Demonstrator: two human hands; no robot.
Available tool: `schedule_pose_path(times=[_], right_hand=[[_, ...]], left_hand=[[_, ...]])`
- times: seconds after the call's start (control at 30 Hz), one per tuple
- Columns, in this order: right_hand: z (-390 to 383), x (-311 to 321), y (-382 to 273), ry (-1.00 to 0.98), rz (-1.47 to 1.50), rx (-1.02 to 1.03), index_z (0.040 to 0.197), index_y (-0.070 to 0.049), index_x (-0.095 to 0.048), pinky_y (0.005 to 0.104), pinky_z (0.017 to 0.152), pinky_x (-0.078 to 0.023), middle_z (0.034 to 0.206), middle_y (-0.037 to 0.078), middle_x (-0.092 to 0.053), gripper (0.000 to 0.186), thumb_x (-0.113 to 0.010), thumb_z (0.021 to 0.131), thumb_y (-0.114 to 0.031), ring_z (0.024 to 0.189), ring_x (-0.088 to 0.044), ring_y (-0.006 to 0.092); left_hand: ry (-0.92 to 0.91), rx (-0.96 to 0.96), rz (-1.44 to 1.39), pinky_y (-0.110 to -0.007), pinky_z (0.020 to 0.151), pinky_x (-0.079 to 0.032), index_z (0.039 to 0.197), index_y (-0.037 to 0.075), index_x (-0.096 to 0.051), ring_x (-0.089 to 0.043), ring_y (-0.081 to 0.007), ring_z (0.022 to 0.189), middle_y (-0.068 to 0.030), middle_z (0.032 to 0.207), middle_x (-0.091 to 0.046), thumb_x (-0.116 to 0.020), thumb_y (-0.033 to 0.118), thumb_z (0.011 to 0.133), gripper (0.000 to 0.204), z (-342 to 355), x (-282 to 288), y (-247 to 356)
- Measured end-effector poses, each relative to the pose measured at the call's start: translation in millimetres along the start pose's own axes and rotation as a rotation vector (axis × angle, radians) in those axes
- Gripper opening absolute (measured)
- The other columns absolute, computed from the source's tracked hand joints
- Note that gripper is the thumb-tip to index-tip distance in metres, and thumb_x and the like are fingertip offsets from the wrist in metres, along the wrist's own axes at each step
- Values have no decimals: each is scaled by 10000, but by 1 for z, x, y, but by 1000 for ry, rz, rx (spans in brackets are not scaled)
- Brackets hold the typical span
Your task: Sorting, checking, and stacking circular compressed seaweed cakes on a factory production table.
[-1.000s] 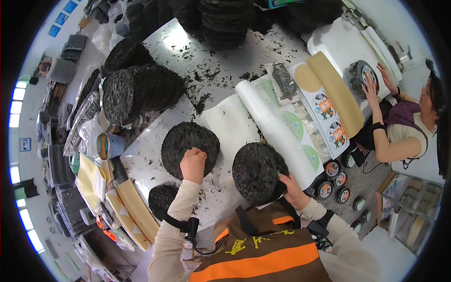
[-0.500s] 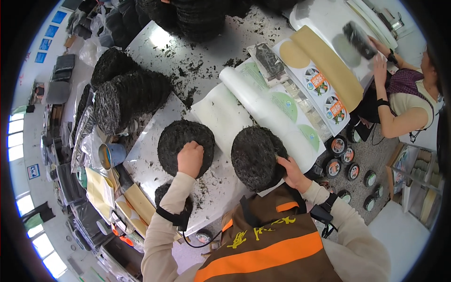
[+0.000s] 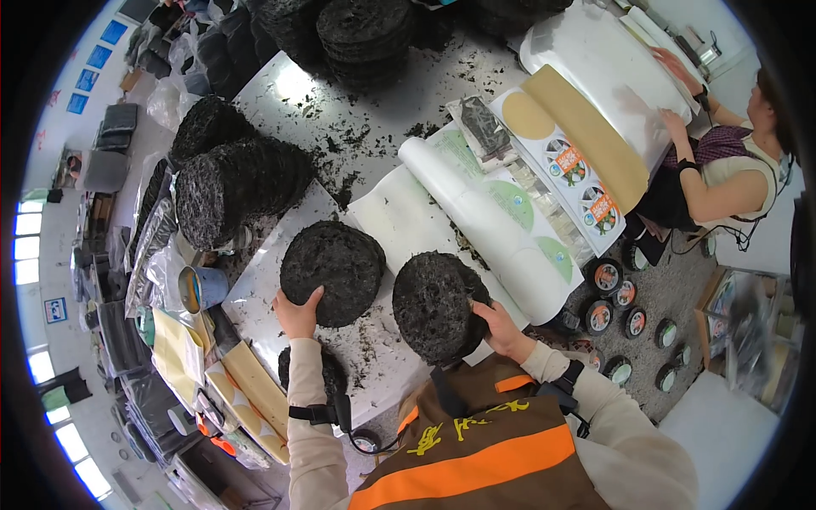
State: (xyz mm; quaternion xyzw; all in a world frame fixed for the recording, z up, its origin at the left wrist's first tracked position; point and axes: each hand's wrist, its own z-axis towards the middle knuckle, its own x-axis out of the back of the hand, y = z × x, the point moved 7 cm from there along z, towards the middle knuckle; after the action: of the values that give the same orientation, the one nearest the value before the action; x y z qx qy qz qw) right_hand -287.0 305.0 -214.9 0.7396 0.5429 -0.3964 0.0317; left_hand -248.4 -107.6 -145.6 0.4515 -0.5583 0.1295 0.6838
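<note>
Two round black cakes of what looks like dried seaweed are in front of me. My left hand (image 3: 297, 316) grips the near left edge of the flat seaweed disc (image 3: 333, 270) on the table, its thumb on top and its fingertips partly hidden. Close to my apron, my right hand (image 3: 503, 330) holds the right side of a thick seaweed stack (image 3: 433, 304), which is tilted with its round face showing. The fingers behind that stack are hidden. A smaller dark seaweed piece (image 3: 327, 374) lies beside my left wrist.
Large seaweed stacks (image 3: 204, 200) stand at the left, with more stacks (image 3: 365, 38) at the back. A clear plastic roll (image 3: 484, 217) and label sheets (image 3: 586, 178) lie right of centre. Seaweed crumbs dot the metal table (image 3: 263, 102). A co-worker (image 3: 722, 174) stands at the right; round packs (image 3: 599, 314) are on the floor.
My left hand has gone from the disc's middle to its near left edge. The right-hand stack has shifted left and nearer me. The co-worker's dark packet is out of sight.
</note>
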Motion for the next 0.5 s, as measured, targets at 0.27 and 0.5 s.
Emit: schedule_pose_path(times=[0.27,0.5], right_hand=[[-17,45,-24,61,24,115,1269,-11,-556,329,942,-490,1214,59,-630,336,-584,966,-155,1088,-605,174],[-32,32,-38,63,45,174,1286,-8,-545,327,975,-473,1243,70,-620,336,-554,971,-125,1128,-592,178]], left_hand=[[87,-175,-127,-461,857,-493,1215,-7,-497,-614,-422,1007,-235,1089,-618,-857,293,692,703,-33,56,128],[-21,-276,-336,-392,868,-490,1184,-17,-529,-644,-318,967,-222,1066,-644,-821,194,757,559,-50,38,191]])
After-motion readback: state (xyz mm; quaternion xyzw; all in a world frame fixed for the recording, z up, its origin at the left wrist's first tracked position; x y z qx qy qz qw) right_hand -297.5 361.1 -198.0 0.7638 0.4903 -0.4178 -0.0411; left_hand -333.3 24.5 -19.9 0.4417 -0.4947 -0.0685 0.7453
